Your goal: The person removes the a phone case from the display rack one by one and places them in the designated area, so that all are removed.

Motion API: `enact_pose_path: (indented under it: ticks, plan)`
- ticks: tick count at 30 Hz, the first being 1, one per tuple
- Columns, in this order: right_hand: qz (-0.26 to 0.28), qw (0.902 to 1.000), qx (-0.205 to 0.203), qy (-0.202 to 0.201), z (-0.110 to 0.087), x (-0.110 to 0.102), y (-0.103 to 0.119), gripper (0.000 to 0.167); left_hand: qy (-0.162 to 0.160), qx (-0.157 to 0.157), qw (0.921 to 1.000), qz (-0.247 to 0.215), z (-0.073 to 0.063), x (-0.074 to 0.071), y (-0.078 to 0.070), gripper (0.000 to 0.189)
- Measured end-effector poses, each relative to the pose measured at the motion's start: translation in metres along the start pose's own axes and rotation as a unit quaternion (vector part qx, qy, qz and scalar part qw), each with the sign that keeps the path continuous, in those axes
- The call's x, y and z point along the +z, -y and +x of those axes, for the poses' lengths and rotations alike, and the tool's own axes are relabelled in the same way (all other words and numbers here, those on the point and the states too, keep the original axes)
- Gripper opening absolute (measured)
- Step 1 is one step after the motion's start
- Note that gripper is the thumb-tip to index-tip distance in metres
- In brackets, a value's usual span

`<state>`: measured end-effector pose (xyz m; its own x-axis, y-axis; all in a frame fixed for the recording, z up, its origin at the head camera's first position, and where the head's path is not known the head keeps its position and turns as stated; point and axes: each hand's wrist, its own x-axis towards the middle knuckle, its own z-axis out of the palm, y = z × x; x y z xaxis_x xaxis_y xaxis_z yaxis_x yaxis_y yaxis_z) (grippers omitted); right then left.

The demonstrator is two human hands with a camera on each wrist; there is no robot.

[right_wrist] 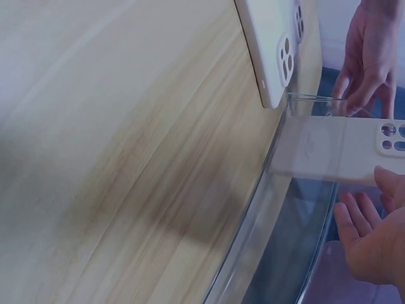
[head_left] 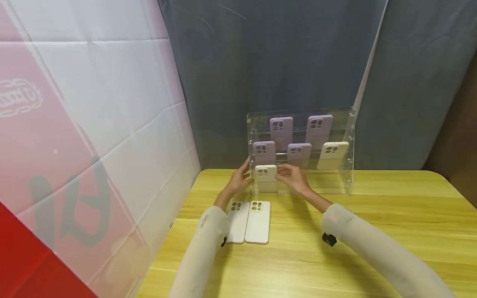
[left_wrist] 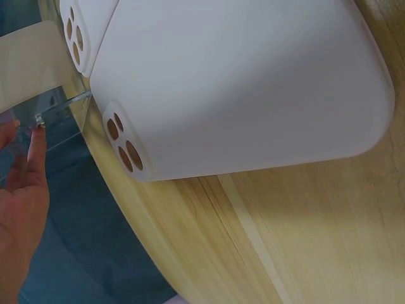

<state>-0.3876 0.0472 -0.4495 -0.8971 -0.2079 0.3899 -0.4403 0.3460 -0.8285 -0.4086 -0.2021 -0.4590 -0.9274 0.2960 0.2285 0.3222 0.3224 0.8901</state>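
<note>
A white phone case (head_left: 266, 174) leans in the bottom tier of a clear acrylic display stand (head_left: 313, 182), at its left end. My right hand (head_left: 294, 179) pinches that case's right edge near the top; in the right wrist view the thumb (right_wrist: 387, 176) lies at its edge by the camera cutouts. The other right fingers (right_wrist: 355, 215) extend below the case. My left hand (head_left: 238, 181) touches the stand's left side panel with fairly straight fingers. Two more white phone cases, a left one (head_left: 237, 223) and a right one (head_left: 258, 223), lie side by side on the table before the stand.
Upper tiers hold several purple phone cases (head_left: 282, 130) and one white phone case (head_left: 333, 154) at the right. The wooden table (head_left: 391, 231) extends to the right. Behind the stand hangs a grey curtain (head_left: 283, 54); a white printed sheet (head_left: 126, 91) hangs at the left.
</note>
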Motion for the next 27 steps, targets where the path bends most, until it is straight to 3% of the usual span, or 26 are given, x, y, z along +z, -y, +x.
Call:
enact_pose_path:
  ticks: [15, 27]
  plan:
    - [-0.016, 0.9998, 0.0, -0.014, 0.003, 0.004, 0.003, 0.029, -0.003, 0.009, 0.9999, 0.013, -0.001, 0.0, -0.002, 0.097]
    - [-0.026, 0.9993, -0.018, -0.019, 0.008, -0.011, 0.008, 0.029, -0.004, 0.0, 1.0, 0.004, -0.002, 0.001, -0.003, 0.097]
